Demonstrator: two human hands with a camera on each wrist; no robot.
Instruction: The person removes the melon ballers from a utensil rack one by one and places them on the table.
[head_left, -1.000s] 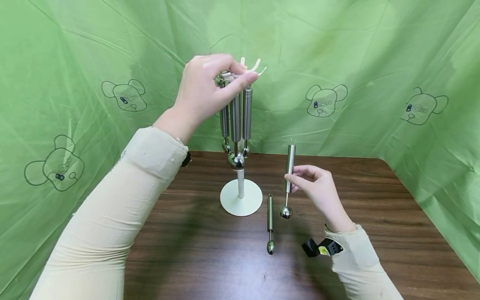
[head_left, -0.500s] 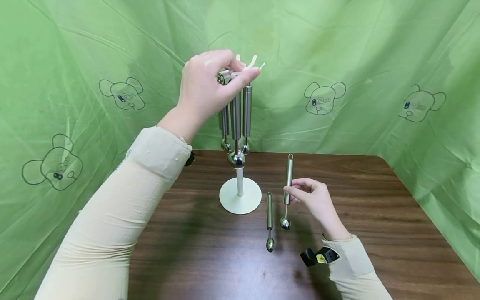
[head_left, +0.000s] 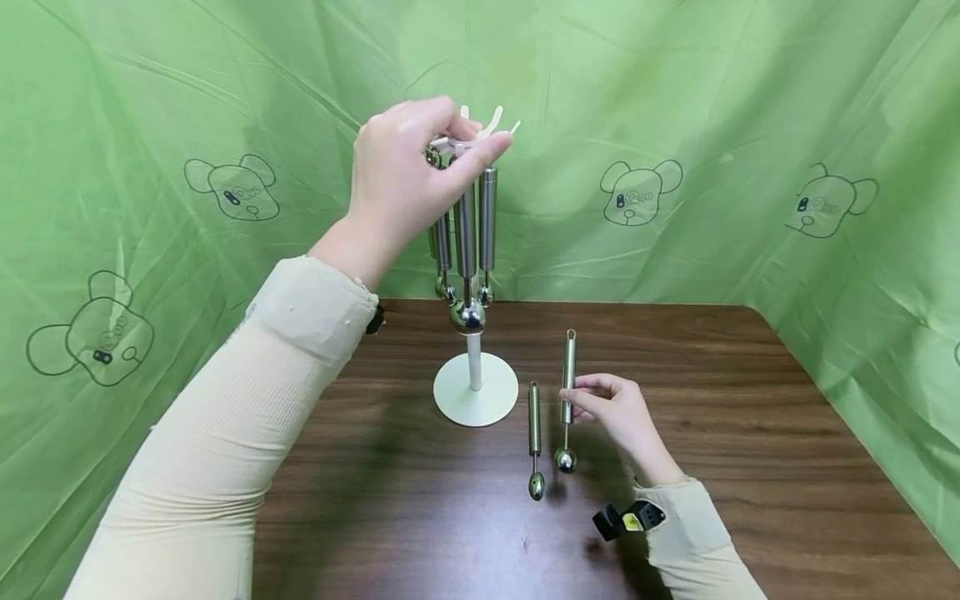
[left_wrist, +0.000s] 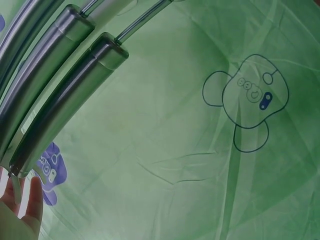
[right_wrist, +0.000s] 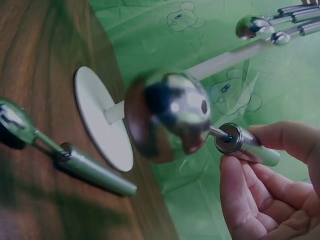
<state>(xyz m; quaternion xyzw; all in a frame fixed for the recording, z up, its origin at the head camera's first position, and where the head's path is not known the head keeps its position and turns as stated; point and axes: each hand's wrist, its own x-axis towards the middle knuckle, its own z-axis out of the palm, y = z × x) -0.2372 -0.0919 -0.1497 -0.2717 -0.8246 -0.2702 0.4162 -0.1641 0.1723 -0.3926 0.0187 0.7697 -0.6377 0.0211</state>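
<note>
My right hand (head_left: 618, 412) pinches the handle of a steel melon baller (head_left: 568, 367), scoop down. In the right wrist view its round scoop (right_wrist: 170, 115) is large, with thumb and fingertips on the handle. A second melon baller (head_left: 535, 425), with an oval scoop, lies on the table just to its left. My left hand (head_left: 408, 171) grips the top of a white hook stand (head_left: 476, 408), thumb and fingers at its hooks. Several melon ballers (head_left: 467, 233) hang there below that hand; the left wrist view shows their handles (left_wrist: 70, 100) close up.
The dark wooden table (head_left: 750, 433) carries the stand's round base. A green curtain (head_left: 712, 75) with printed bear faces encloses the back and both sides. A black wrist camera (head_left: 626, 520) sits on the right cuff.
My right hand has lowered the melon baller toward the table, beside the one lying there, and slightly leftward. My left hand stays at the stand's top.
</note>
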